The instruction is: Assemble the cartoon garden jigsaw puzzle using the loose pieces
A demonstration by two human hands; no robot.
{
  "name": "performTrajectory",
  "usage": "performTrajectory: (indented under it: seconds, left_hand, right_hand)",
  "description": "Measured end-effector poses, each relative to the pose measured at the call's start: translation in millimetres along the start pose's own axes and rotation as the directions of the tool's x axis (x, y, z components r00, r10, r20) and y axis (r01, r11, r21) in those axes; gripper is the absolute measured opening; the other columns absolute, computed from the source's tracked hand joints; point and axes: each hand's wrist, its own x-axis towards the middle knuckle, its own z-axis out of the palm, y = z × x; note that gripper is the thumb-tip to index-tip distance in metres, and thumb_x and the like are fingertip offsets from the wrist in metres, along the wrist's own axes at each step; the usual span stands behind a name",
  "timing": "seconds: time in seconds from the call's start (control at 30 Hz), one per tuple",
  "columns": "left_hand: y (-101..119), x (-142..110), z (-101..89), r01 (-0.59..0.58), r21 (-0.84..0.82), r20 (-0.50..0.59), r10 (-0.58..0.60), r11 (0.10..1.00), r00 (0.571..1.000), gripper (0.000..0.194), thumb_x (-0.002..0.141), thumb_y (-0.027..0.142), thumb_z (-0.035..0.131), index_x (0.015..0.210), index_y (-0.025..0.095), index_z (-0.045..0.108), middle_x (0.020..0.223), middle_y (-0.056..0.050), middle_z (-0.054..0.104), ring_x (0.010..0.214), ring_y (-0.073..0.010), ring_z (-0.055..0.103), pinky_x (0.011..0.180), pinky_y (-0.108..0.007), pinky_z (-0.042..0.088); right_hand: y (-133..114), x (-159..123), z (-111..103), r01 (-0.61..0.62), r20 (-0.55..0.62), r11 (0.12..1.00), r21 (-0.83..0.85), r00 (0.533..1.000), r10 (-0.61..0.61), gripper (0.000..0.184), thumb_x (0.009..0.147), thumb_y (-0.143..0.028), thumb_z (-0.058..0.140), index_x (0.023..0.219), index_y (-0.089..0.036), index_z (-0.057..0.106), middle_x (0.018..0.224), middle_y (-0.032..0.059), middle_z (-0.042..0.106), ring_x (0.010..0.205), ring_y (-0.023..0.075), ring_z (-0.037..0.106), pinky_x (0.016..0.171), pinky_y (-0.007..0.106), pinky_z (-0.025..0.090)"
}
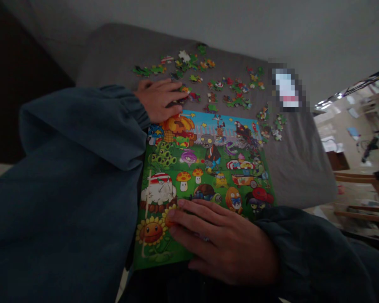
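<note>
A rectangular board printed with colourful cartoon plants and zombies lies in front of me, its near edge by my lap. My right hand rests palm down over its lower part, with the fingers stretched out and covering some of the print. At the board's upper left corner is my left hand, flat with its fingers apart. Its fingertips reach loose jigsaw pieces just beyond the board. Whether a piece lies under that palm I cannot tell.
More jigsaw pieces are scattered across the grey cloth surface behind and right of the board. A pixelated patch covers something at the back right. A pale wall stands behind. Wooden furniture shows at far right.
</note>
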Motion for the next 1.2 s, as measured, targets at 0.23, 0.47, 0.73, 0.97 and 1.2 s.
performTrajectory:
  seconds: [0.23,0.47,0.73,0.97,1.2]
  left_hand:
    - [3.5,-0.4,-4.3,-0.015,0.005,0.010,0.015,1.000,1.000,0.059,0.099,0.043,0.053,0.152,0.023,0.039,0.167,-0.012,0.028,0.154,-0.0370,0.022,0.122,-0.066,0.016]
    - [5.4,-3.9,-7.6,0.002,0.048,0.042,-0.004,0.999,0.999,0.059,0.100,0.045,0.032,0.156,0.023,0.035,0.170,-0.008,0.024,0.156,-0.0315,0.017,0.124,-0.053,0.011]
    - [4.7,-3.7,-7.6,0.003,0.057,0.033,-0.005,0.998,0.999,0.068,0.098,0.055,0.025,0.155,0.021,0.037,0.169,-0.009,0.025,0.155,-0.0313,0.019,0.124,-0.051,0.011]
    - [1.3,-2.0,-4.7,-0.015,0.058,0.030,0.013,0.998,0.999,0.067,0.098,0.052,0.026,0.156,0.020,0.036,0.170,-0.009,0.024,0.156,-0.0299,0.018,0.125,-0.045,0.010]
    - [-0.3,-1.4,-4.6,-0.015,0.055,0.037,0.013,0.998,0.999,0.072,0.097,0.061,0.020,0.156,0.022,0.035,0.170,-0.009,0.024,0.155,-0.0327,0.019,0.124,-0.049,0.011]
  right_hand:
    - [13.9,-9.7,-19.7,-0.144,-0.118,0.990,0.003,0.983,0.143,0.038,0.099,-0.017,0.051,0.137,-0.011,0.058,0.149,0.0100,0.055,0.142,0.0276,0.046,0.112,0.045,0.047]
    - [5.9,-7.7,-2.2,-0.095,-0.005,0.995,0.002,0.995,0.095,0.040,0.102,-0.027,0.051,0.139,-0.012,0.057,0.150,0.0088,0.054,0.143,0.0259,0.044,0.117,0.040,0.043]
    - [-0.5,-7.7,4.3,-0.094,-0.009,0.995,-0.024,0.996,0.094,0.040,0.104,-0.030,0.047,0.138,-0.012,0.057,0.148,0.0083,0.057,0.138,0.0259,0.049,0.113,0.038,0.044]
    - [2.6,-10.4,-4.4,-0.091,-0.076,0.996,0.004,0.993,0.091,0.037,0.101,-0.028,0.053,0.134,-0.013,0.059,0.143,0.0093,0.060,0.136,0.0251,0.049,0.111,0.038,0.044]
    - [-3.8,-25.3,-3.6,-0.065,-0.142,0.997,0.031,0.987,0.069,0.031,0.097,-0.025,0.061,0.124,-0.011,0.065,0.119,0.0067,0.072,0.113,0.0206,0.060,0.099,0.034,0.049]
